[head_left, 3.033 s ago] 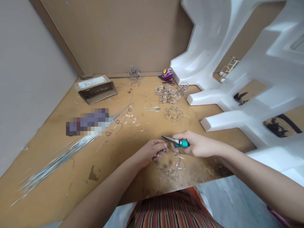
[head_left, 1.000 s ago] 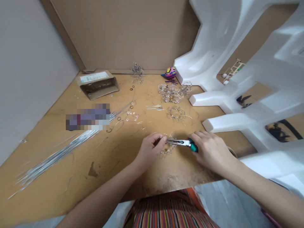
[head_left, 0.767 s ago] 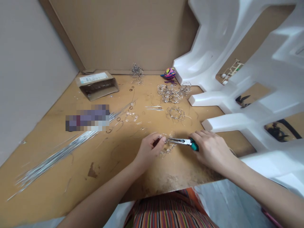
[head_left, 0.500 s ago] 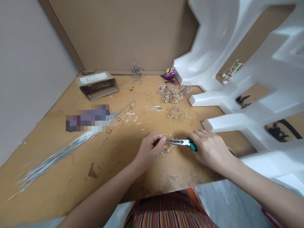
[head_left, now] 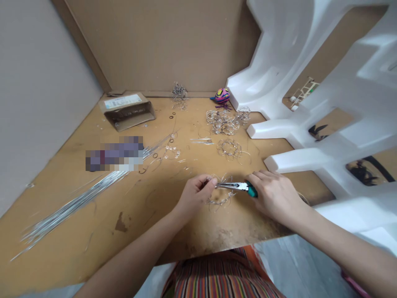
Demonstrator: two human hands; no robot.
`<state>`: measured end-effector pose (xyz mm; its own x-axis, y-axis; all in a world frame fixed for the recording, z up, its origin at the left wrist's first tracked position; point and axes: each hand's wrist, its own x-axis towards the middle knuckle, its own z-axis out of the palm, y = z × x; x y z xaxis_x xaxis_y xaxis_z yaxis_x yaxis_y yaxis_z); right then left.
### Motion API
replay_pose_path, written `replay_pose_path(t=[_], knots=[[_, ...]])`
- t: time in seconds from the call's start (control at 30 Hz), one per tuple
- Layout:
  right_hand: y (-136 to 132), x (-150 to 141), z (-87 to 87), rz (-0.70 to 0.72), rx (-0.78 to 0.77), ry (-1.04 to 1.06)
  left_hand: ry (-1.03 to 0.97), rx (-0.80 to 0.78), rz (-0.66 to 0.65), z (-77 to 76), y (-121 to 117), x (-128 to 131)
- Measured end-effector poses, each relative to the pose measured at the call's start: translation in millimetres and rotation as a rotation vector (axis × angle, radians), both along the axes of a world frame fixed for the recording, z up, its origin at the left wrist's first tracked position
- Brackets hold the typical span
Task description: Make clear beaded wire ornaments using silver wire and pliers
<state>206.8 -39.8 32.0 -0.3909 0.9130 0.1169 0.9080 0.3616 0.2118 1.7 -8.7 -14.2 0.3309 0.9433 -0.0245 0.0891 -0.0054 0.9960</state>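
My right hand [head_left: 273, 192] is wrapped round the green handles of a pair of long-nose pliers [head_left: 237, 186], whose jaws point left. The tips of the jaws meet the fingers of my left hand [head_left: 200, 190]. Thumb and forefinger of that hand pinch a ring of wire and clear beads [head_left: 221, 202], which hangs just below the pliers with loose wire ends sticking out. The exact spot where the jaws grip is too small to make out. A similar beaded wire ring [head_left: 229, 148] lies on the table beyond my hands.
A bundle of straight wires [head_left: 83, 200] lies at the left beside a blurred-out object [head_left: 114, 153]. Farther back are an open cardboard box [head_left: 130, 114], a heap of beaded rings [head_left: 223, 122] and a colourful ball-shaped thing [head_left: 222, 96]. White moulded foam [head_left: 288, 163] borders the right side.
The beaded wire ring has turned or shifted, so more of its lower curve shows under the pliers. Both hands keep nearly the same place and hold.
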Motion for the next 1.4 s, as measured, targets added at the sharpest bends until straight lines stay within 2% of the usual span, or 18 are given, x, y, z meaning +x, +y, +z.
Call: replay_pose_path(t=[0.27,0.53,0.7,0.8,0.9,1.0,1.2,1.4], knots=[[-2.8,-1.9,6.4,-0.003,-0.01,-0.004,-0.013,0.025,0.007,2.2,-1.0,1.9],[-2.3,-7.6,5.5,-0.086,-0.052,-0.033,0.018,0.121,0.053,0.2,-1.7,2.8],[-2.4,-6.4,15.3,-0.146,-0.133,0.033,-0.055,-0.044,0.11,-5.1,7.9,-2.2],[-0.6,1.7,15.3,-0.209,-0.186,0.126,-0.225,-0.218,0.12,-7.0,16.7,-8.0],[2.6,7.6,1.8,-0.254,-0.204,0.171,-0.489,-0.409,0.031,-6.8,22.1,-11.8],[5.7,4.6,-19.4,-0.23,-0.129,0.163,-0.615,-0.53,-0.093,-6.8,22.5,-12.2],[11.0,-9.3,-49.0,-0.165,-0.017,0.18,-0.608,-0.6,-0.103,-8.7,18.4,-9.6],[15.3,-4.5,-67.1,-0.115,0.043,0.345,-0.595,-0.66,-0.06,-10.7,19.4,-6.8]])
